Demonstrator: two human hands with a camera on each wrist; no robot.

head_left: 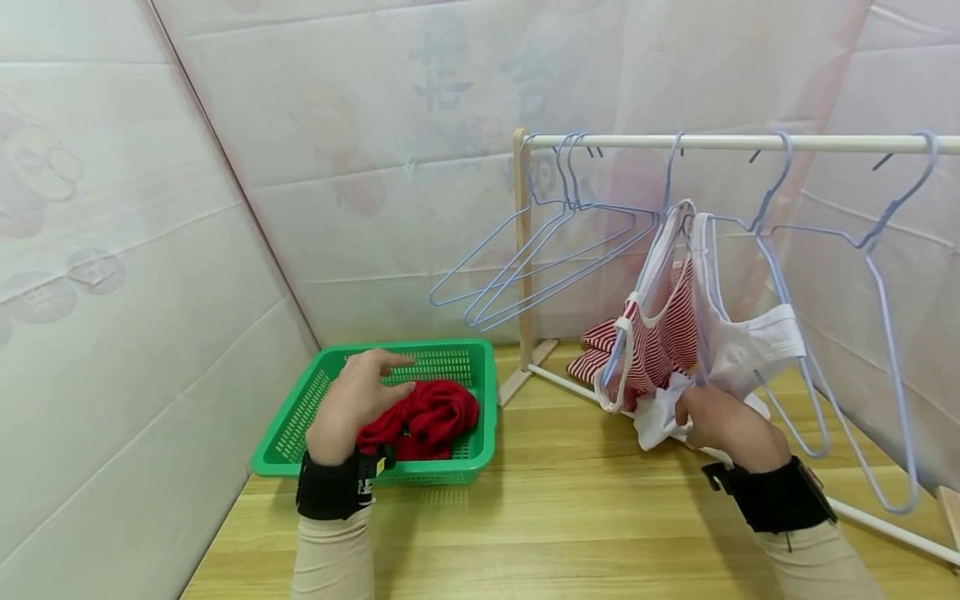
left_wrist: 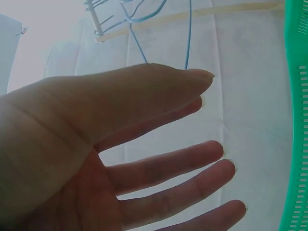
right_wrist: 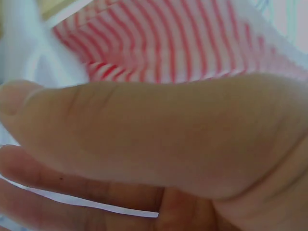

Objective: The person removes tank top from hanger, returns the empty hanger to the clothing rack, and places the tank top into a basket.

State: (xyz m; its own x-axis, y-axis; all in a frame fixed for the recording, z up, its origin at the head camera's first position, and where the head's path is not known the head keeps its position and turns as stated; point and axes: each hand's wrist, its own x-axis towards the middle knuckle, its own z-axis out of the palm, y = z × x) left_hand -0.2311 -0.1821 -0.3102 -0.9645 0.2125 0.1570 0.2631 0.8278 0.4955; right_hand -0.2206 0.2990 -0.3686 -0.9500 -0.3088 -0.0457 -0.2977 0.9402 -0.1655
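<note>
Evidently, the step in hand is settling the white top (head_left: 738,354), which hangs on a blue hanger (head_left: 777,279) beside the striped top (head_left: 660,346). Right hand (head_left: 731,427): at the white top's lower edge; whether it pinches the cloth cannot be told. Left hand (head_left: 356,400): fingers spread, holding nothing, above the green basket (head_left: 489,408). Red cloth (head_left: 442,412) lies bunched inside. Judgement: the next move calls for freeing the right hand and grasping the red cloth.
</note>
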